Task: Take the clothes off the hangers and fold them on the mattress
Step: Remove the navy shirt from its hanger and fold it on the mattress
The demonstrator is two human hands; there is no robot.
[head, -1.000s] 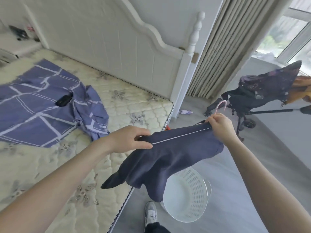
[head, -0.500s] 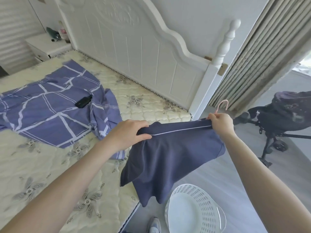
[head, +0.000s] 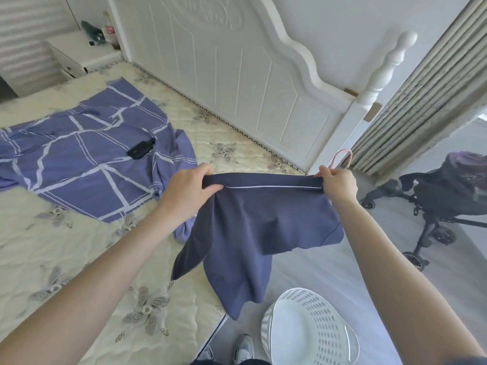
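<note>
While the quilted mattress [head: 79, 259] carries a blue checked cloth [head: 79, 164], spread flat and unfolded, the navy garment [head: 253, 227] hangs in the air over the bed's edge, not yet freed; the task looks barely begun. Both arms reach forward: the left hand [head: 189, 191] pinches one end of the piped top edge, the right hand [head: 340, 183] grips the other end together with the pink hanger [head: 342, 157], its hook poking up.

Only the pink hook of the hanger [head: 335, 160] shows; the rest is behind the right hand [head: 338, 184] and garment [head: 250, 233]. The basket [head: 271, 335] runs off the bottom edge, the stroller [head: 448, 180] off the right.
</note>
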